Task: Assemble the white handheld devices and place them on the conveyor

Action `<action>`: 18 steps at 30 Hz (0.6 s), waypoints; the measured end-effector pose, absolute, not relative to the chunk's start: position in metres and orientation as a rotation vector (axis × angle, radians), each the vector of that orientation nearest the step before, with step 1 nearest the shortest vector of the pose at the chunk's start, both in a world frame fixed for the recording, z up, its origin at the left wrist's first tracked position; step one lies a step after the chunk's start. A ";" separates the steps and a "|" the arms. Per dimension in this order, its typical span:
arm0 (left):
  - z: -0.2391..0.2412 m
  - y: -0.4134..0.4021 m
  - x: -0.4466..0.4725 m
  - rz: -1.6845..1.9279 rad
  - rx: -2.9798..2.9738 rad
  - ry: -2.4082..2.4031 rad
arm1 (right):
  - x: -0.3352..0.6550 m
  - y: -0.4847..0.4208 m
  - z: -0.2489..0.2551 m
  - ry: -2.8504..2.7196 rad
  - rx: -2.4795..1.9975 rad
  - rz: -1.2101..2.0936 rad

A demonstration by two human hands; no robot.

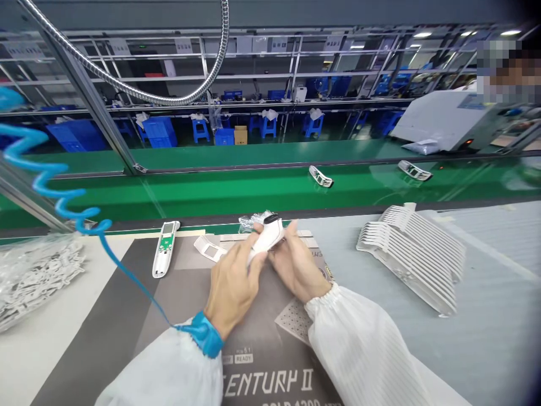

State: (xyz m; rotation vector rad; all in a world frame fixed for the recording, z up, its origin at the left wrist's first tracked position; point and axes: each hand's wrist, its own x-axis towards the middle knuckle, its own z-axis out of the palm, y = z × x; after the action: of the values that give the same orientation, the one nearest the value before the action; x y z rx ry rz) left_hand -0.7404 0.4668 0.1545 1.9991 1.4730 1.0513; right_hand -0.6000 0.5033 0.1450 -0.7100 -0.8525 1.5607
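Note:
A white plastic handheld device housing with a black end is raised over a dark printed cardboard sheet. My left hand grips its lower part, thumb along the near side. My right hand closes on the far end, with part of its fingers hidden behind the housing. A blue band circles my left wrist. Left of my hands lies a white cover piece with a square window. Farther left is an open white housing with a green circuit board. Clear plastic wrap sits just behind the held housing.
Stacked white curved covers stand at right. A bag of small white parts lies at left. Beyond the bench, a green conveyor belt carries two device housings. A coiled blue cord hangs at left; another person is partly visible far right.

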 end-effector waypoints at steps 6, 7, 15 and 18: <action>0.152 0.460 -0.726 0.460 2.286 1.554 | -0.595 0.501 0.150 -0.553 -0.675 1.667; 0.152 0.460 -0.726 0.469 2.290 1.576 | -0.593 0.501 0.152 -0.553 -0.666 1.697; 0.152 0.465 -0.738 1.269 2.176 1.611 | -0.603 0.492 0.160 -0.795 -0.547 1.813; 0.153 0.464 -0.733 1.377 2.240 1.538 | -0.617 0.484 0.153 -0.705 -0.544 1.813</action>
State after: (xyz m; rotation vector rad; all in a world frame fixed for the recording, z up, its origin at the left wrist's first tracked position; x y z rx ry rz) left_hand -0.7330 0.4638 0.1532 2.2403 1.5382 1.3772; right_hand -0.6166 0.4840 0.1534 -0.5443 -0.7055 1.8134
